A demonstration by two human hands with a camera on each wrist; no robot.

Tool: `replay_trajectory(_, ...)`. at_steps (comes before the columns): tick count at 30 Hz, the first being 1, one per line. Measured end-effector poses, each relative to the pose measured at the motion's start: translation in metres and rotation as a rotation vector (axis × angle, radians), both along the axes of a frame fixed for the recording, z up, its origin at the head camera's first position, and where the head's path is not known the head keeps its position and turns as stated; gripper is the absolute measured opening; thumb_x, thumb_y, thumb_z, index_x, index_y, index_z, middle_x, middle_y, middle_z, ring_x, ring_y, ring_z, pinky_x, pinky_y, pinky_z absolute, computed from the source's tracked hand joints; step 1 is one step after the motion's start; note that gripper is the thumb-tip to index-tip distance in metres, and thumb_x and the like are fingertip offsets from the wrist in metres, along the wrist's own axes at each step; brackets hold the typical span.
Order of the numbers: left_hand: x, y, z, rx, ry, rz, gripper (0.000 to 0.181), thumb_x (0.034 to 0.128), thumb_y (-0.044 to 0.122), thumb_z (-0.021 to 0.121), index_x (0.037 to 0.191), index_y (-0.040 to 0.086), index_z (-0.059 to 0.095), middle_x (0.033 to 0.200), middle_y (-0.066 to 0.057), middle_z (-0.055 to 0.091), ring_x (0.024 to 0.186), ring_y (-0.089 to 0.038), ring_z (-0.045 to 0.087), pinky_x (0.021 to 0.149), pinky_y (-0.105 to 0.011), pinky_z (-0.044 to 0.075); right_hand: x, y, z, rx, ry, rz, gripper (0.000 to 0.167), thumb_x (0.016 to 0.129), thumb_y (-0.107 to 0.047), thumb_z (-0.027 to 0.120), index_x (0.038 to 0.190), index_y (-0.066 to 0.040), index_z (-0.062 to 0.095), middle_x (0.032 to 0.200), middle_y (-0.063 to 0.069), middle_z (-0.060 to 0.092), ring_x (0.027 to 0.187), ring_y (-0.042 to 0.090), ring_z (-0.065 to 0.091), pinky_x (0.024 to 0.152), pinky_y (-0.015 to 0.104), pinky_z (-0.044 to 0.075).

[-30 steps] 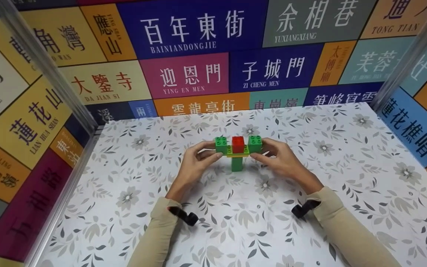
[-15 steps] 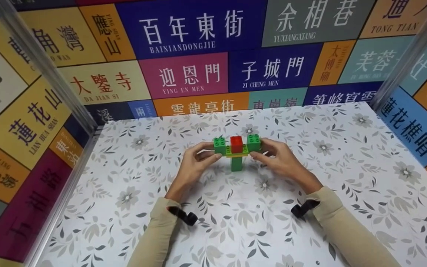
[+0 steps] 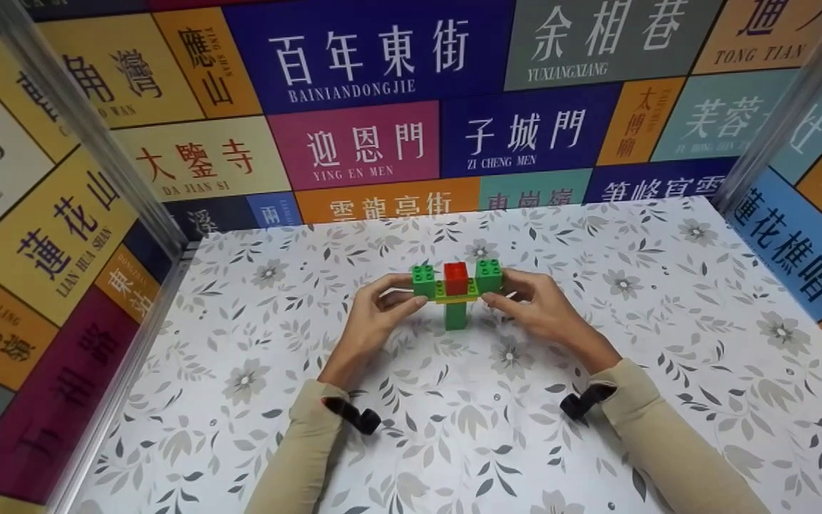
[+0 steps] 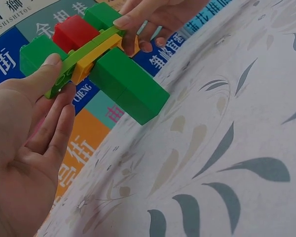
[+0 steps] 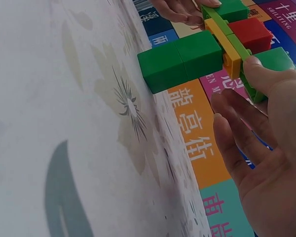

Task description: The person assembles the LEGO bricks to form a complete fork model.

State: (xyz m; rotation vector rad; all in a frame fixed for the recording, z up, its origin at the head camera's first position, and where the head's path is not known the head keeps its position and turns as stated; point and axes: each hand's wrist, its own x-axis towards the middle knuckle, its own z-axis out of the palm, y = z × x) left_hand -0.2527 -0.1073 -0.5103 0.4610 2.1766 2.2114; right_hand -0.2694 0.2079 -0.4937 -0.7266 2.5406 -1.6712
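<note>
Both hands hold a toy brick structure between them, over the middle of the table. Two dark green bricks make its column (image 5: pixel 180 60), which carries a yellow piece (image 4: pixel 93 57) and light green plates (image 4: pixel 96 42). On top sit a red brick (image 3: pixel 457 278) in the centre and one green brick at either end. My left hand (image 3: pixel 375 307) pinches the left end by the green brick (image 3: pixel 423 280), thumb in front. My right hand (image 3: pixel 543 303) pinches the opposite end by the other green brick (image 3: pixel 488 275). Whether the column's foot touches the table cannot be told.
A white cloth with grey flowers and leaves covers the table (image 3: pixel 454 435). Behind it and at the sides stand panels of coloured signs (image 3: pixel 368 50). Clear corner posts (image 3: pixel 90 135) rise at the back. Each wrist wears a black strap with a small camera (image 3: pixel 367 421).
</note>
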Motion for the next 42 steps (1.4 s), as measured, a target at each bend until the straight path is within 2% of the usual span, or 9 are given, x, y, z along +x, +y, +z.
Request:
replay_trajectory(8,0.0001,0.0004,-0.0004,0.009,0.003,0.0,0.043,0.092,0.032,0.089,0.131,0.017,0.075,0.128,-0.008,0.076,0.114,-0.028,0.077,0.102,-0.038,0.063,-0.0006,0.001,-0.0009,0.002,-0.015,0.0,0.04,0.101,-0.034,0.079,0.138,-0.02,0.074,0.122,0.001,0.082,0.099,0.027,0.077,0.081,0.025,0.062)
replay_trajectory(16,0.0008,0.0002,-0.0015,-0.011,-0.006,0.012,0.044,0.0917,0.036,0.089,0.131,0.02,0.076,0.128,-0.006,0.077,0.114,-0.028,0.077,0.102,-0.037,0.062,0.0007,0.0014,-0.0008,0.001,-0.035,0.0,0.041,0.101,-0.033,0.079,0.138,-0.017,0.074,0.122,0.004,0.082,0.101,0.036,0.076,0.081,0.025,0.062)
replay_trajectory(24,0.0016,0.0002,-0.0013,-0.015,-0.019,0.018,0.044,0.0912,0.036,0.089,0.131,0.02,0.076,0.127,-0.006,0.077,0.114,-0.027,0.077,0.102,-0.036,0.062,0.0,0.0015,-0.0015,0.005,-0.029,0.003,0.041,0.1,-0.035,0.08,0.137,-0.02,0.074,0.122,0.001,0.082,0.1,0.026,0.076,0.083,0.026,0.062)
replay_trajectory(32,0.0021,0.0005,-0.0008,-0.022,-0.007,0.018,0.041,0.0929,0.034,0.088,0.13,0.021,0.077,0.127,-0.005,0.077,0.113,-0.027,0.077,0.102,-0.036,0.062,0.0013,0.0007,-0.0022,-0.012,-0.037,0.004,0.039,0.101,-0.035,0.079,0.137,-0.019,0.075,0.121,0.003,0.082,0.099,0.031,0.077,0.078,0.034,0.064)
replay_trajectory(38,0.0022,0.0006,-0.0007,-0.026,-0.013,0.014,0.041,0.0933,0.035,0.088,0.13,0.021,0.077,0.128,-0.005,0.077,0.114,-0.027,0.077,0.101,-0.036,0.062,0.0024,0.0008,-0.0018,-0.013,-0.057,0.001,0.041,0.1,-0.037,0.08,0.138,-0.021,0.074,0.122,0.002,0.082,0.101,0.034,0.076,0.078,0.035,0.064)
replay_trajectory(42,0.0026,0.0003,0.0003,-0.027,-0.026,0.015,0.042,0.0925,0.035,0.088,0.13,0.021,0.076,0.126,-0.006,0.078,0.114,-0.027,0.077,0.101,-0.036,0.063,0.0028,0.001,-0.0009,-0.011,-0.071,0.0,0.043,0.1,-0.038,0.08,0.138,-0.019,0.074,0.123,0.003,0.081,0.102,0.034,0.076,0.081,0.04,0.065)
